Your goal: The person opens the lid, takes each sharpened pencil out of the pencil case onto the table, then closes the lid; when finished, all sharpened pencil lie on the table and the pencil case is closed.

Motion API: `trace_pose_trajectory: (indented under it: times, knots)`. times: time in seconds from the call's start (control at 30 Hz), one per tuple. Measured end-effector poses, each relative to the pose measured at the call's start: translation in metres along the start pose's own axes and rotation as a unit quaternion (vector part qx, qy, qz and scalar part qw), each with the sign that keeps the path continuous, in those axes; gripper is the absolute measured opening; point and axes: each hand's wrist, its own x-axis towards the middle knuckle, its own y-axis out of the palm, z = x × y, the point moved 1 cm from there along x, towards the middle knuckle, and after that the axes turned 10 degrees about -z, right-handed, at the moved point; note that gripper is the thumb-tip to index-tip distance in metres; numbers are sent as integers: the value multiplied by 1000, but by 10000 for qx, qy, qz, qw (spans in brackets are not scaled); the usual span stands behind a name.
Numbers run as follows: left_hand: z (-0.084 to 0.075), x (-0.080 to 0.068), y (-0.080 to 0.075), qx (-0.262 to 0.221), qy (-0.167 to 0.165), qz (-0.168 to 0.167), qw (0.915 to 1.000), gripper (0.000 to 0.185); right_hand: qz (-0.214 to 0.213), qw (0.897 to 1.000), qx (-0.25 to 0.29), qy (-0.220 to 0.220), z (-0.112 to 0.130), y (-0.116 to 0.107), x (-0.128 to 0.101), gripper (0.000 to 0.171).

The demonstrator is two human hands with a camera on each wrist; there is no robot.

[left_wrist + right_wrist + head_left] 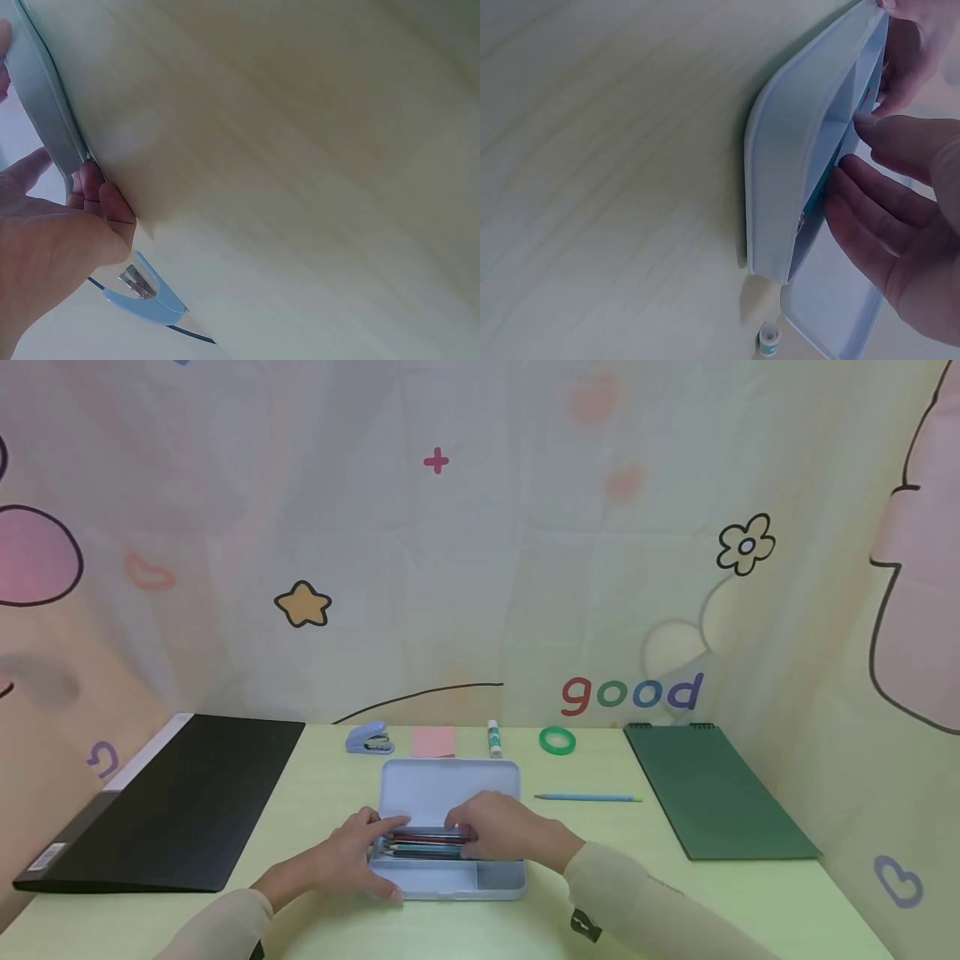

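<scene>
An open light-blue pencil case (450, 883) lies near the table's front edge, with its lid (442, 783) laid back flat. Several coloured pencils (423, 846) lie in its long compartment. My left hand (352, 853) grips the case's left end, thumb on the front wall and fingers over the rim by the pencil tips. My right hand (498, 827) lies over the pencils' right half with its fingers reaching into the case. In the right wrist view those fingers (870, 210) are fairly straight inside the case (795, 150). The left wrist view shows the left hand (52, 240) against the case edge (41, 97).
A black folder (172, 802) lies at the left and a green spiral notebook (712, 793) at the right. Along the back stand a blue stapler (369, 738), pink sticky notes (433, 742), a glue stick (493, 738) and green tape (557, 740). A blue pen (588, 797) lies right of the lid.
</scene>
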Motion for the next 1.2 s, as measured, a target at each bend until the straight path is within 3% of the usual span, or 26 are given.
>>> trace_pose_trajectory:
  times: [0.4, 0.63, 0.9, 1.2]
  knots:
    - [2, 0, 1, -26, 178, -63, 9998, 94, 104, 9959, -898, -49, 8, 8, 8, 21]
    - [0, -1, 0, -12, 159, -28, 9999, 95, 309, 9905, -1338, -65, 11, 13, 12, 30]
    - [-2, -1, -2, -63, 194, 0, 9998, 94, 516, 9928, -1080, -74, 13, 11, 13, 34]
    - [-3, -1, -2, -21, 155, 40, 9999, 93, 639, 9912, -1093, -388, 14, 10, 11, 39]
